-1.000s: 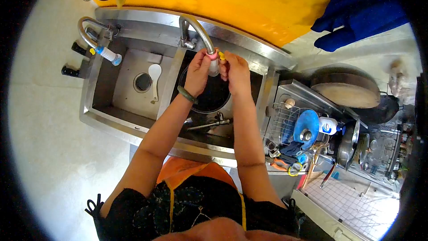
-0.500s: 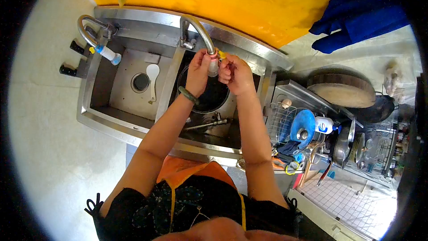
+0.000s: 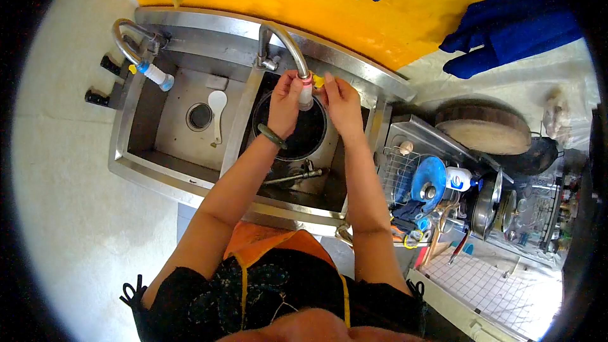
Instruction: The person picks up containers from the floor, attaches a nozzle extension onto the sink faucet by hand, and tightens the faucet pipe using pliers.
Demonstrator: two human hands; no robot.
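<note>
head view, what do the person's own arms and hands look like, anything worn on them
The left hand and right hand are ungloved, with bare forearms. A dark green bangle circles the left wrist; none shows on the right. Short black sleeves end in thin black tied cords.
</note>
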